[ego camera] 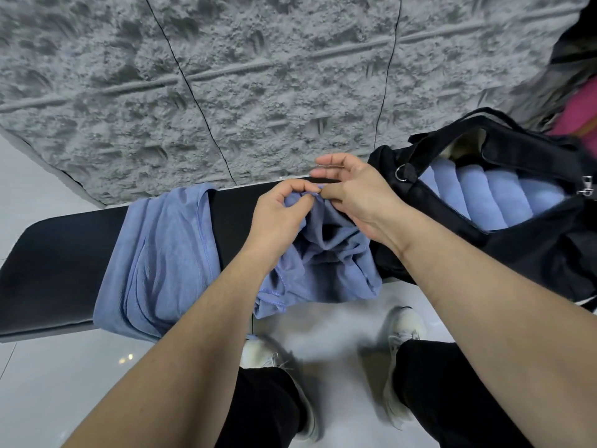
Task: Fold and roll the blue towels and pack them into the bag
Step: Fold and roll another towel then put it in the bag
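Blue rolled towels (478,198) already fill the open bag (529,253), while my left hand (277,215) and right hand (355,195) pinch one crumpled towel (326,273) on the tabletop (58,253), another towel (158,260) lying unfolded beside it.

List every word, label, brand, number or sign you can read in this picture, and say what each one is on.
None: no readable text shows anywhere in this view.
The black bag, its metal ring and clip: no lettering visible.
The crumpled blue towel that both hands pinch, the draped blue towel and the rolled towels in the bag: no tag or print visible.
The white shoes: blurred, no marking legible.
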### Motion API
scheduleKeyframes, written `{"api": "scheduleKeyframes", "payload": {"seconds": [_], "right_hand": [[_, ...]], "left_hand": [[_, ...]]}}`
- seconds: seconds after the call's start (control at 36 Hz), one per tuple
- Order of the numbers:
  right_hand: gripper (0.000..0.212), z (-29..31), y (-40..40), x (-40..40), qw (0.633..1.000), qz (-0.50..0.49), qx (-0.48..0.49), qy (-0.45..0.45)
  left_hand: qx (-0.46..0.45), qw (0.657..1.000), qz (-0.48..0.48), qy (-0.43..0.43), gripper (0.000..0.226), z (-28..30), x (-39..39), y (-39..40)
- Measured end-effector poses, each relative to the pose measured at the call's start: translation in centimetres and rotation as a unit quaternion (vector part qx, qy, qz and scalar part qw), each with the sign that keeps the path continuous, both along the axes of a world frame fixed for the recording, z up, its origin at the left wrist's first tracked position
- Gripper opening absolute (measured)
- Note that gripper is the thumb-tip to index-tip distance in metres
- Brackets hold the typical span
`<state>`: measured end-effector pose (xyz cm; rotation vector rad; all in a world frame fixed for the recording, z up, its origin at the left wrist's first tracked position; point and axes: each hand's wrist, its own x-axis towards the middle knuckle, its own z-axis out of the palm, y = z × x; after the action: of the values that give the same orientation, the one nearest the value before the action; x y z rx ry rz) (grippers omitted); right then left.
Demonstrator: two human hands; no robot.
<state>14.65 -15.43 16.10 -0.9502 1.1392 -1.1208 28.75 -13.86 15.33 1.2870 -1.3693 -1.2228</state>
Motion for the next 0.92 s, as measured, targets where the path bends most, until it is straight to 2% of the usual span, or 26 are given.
{"api": "scheduleKeyframes", "payload": {"seconds": [0.31,0.47,0.72,0.86,0.92], "right_hand": [[0.056,0.01,0.15,-0.16,0.998,0.016,0.012,-0.053],[0.053,0.20,0.18,-0.23,0.995,-0.002,0.018,-0.096],[0.045,0.47,0.69,0.31,0.998,-0.009,-0.042,0.040],[0.046,0.96,0.82,-0.03,0.999,0.003,-0.001,-0.039],[0.050,0.92,0.83,-0.29,0.999,0.023,0.009,-0.026]], "left_hand": [[-0.018,0.999,0.035,0.015,0.012,-0.02,-0.18,0.26],[0.025,0.997,0.053,0.058,0.013,-0.21,-0.37,0.11],[0.037,0.995,0.054,0.069,0.009,-0.24,-0.26,0.13],[0.018,0.997,0.057,0.053,0.018,-0.13,-0.18,0.11],[0.016,0.998,0.053,0.040,0.022,-0.24,-0.15,0.07]]}}
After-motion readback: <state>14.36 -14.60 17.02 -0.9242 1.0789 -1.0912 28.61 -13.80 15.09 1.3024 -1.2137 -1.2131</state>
